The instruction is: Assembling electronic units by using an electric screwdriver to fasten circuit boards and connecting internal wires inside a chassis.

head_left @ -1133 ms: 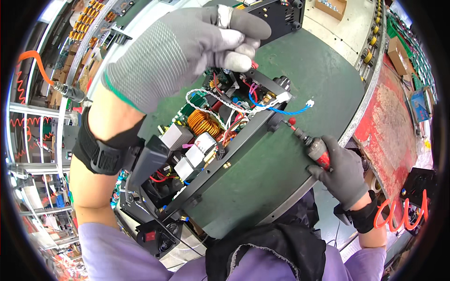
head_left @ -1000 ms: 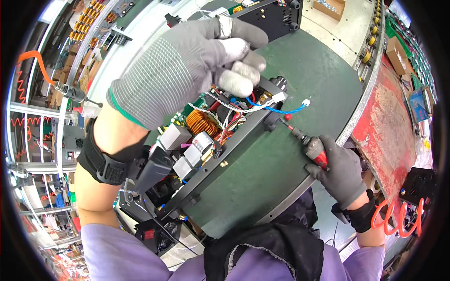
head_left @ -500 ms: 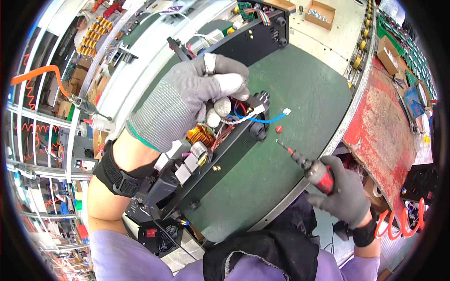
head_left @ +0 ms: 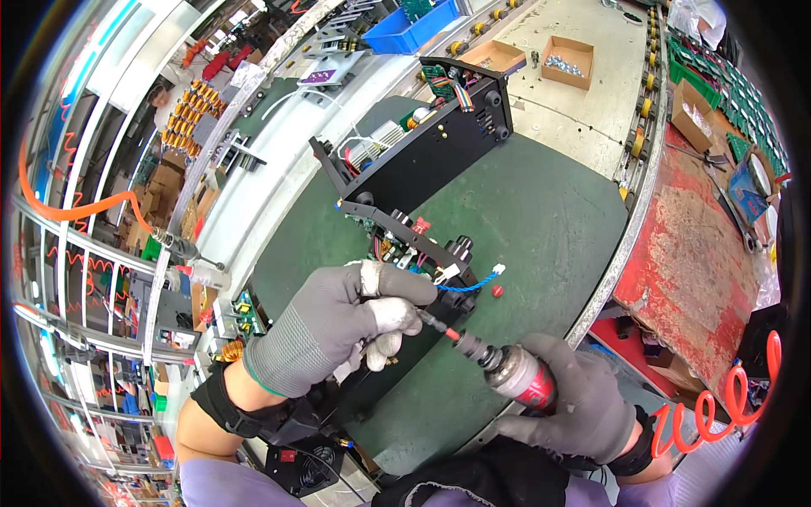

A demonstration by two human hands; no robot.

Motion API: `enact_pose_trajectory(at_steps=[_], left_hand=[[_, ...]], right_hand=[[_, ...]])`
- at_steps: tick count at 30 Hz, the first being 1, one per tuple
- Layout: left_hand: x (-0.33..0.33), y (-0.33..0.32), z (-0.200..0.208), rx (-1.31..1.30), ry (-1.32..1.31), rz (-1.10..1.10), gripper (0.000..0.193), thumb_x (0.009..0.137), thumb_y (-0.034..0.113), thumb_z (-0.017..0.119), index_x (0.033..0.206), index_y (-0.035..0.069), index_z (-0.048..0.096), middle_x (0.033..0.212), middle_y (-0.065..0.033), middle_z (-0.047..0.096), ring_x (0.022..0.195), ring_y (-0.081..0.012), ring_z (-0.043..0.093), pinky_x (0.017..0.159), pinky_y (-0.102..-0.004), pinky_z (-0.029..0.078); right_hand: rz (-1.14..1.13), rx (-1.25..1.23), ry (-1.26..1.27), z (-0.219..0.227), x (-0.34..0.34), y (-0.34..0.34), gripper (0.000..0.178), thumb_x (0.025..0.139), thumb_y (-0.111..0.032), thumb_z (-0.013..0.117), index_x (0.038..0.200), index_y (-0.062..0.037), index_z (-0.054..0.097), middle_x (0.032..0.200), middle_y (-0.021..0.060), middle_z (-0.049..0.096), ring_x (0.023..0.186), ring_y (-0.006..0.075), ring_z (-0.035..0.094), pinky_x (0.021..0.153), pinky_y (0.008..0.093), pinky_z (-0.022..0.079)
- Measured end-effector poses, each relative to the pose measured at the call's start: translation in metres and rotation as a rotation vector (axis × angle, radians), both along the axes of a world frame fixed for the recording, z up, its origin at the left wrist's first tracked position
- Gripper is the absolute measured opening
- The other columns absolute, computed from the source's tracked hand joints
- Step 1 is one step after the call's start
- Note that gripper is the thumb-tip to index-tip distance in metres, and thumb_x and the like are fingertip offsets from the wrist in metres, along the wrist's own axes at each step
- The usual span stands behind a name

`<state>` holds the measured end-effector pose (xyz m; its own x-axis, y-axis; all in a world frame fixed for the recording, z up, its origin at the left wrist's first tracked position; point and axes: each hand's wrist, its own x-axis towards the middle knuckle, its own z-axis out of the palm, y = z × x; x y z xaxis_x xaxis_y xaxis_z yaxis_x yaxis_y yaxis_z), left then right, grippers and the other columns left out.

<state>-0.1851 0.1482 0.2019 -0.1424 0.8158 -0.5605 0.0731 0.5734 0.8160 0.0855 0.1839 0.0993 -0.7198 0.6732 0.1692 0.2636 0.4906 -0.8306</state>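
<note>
My gloved left hand (head_left: 338, 325) hovers over an open black equipment chassis (head_left: 397, 372), thumb and fingers pinched together. Whatever is between those fingertips is too small to make out. In my gloved right hand (head_left: 579, 397) is a red and grey power screwdriver (head_left: 524, 376). Its thin bit points up and left, with the tip meeting the pinched left fingers. From the chassis's far end a twisted blue cable (head_left: 469, 288) with a white connector hangs over the green mat. A small red round piece (head_left: 498, 291) lies beside that cable. My left hand hides much of the chassis interior.
Farther away stands a second black chassis (head_left: 431, 144) with boards and wires inside. Beyond it are a cardboard box of small metal parts (head_left: 567, 62) and a blue bin (head_left: 414, 25). A red worn table (head_left: 684, 237) is at right, near a coiled red hose (head_left: 718, 414).
My right hand has brought the screwdriver leftward, its bit now at my left fingertips. The left hand has come nearer to me, and the whole view has shifted, showing more of the far chassis.
</note>
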Motion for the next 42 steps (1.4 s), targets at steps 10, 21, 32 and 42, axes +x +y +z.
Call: enact_pose_trajectory(at_steps=[10, 21, 32, 42], left_hand=[[0.003, 0.006, -0.016, 0.093, -0.079, 0.087, 0.024, 0.100, 0.014, 0.059, 0.116, -0.002, 0.066, 0.083, -0.0045, 0.064, 0.058, -0.0043, 0.053, 0.050, -0.0193, 0.044], [0.008, 0.008, -0.014, 0.004, 0.143, 0.041, 0.039, 0.103, 0.036, 0.057, 0.103, -0.003, 0.066, 0.071, -0.0051, 0.065, 0.051, -0.0048, 0.054, 0.044, -0.0198, 0.041], [0.019, 0.010, -0.021, 0.070, -0.134, 0.111, 0.028, 0.101, 0.023, 0.061, 0.115, -0.001, 0.065, 0.081, -0.0064, 0.069, 0.057, -0.0050, 0.057, 0.047, -0.0182, 0.042], [0.003, 0.024, -0.029, 0.176, 0.611, -0.185, 0.055, 0.082, 0.024, 0.079, 0.133, 0.010, 0.061, 0.091, 0.0001, 0.064, 0.069, -0.0038, 0.053, 0.059, -0.0225, 0.042]], right_hand=[[-0.017, -0.002, -0.029, -0.002, -0.001, 0.007, 0.083, 0.063, -0.039, 0.092, 0.128, -0.0039, 0.053, 0.087, 0.0138, 0.068, 0.070, 0.0345, 0.068, 0.063, 0.0413, 0.054], [-0.015, -0.005, -0.004, 0.000, -0.011, 0.006, 0.081, 0.065, -0.038, 0.092, 0.127, -0.0040, 0.053, 0.091, 0.0140, 0.068, 0.074, 0.0347, 0.069, 0.066, 0.0409, 0.055], [-0.031, -0.103, -0.005, -0.001, 0.001, 0.002, 0.084, 0.067, -0.039, 0.092, 0.130, -0.0028, 0.052, 0.089, 0.0155, 0.069, 0.076, 0.0360, 0.071, 0.066, 0.0408, 0.056], [-0.138, -0.529, 0.191, -0.005, 0.030, 0.013, 0.081, 0.072, -0.036, 0.092, 0.131, 0.0009, 0.052, 0.105, 0.0087, 0.065, 0.094, 0.0156, 0.063, 0.086, 0.0314, 0.051]])
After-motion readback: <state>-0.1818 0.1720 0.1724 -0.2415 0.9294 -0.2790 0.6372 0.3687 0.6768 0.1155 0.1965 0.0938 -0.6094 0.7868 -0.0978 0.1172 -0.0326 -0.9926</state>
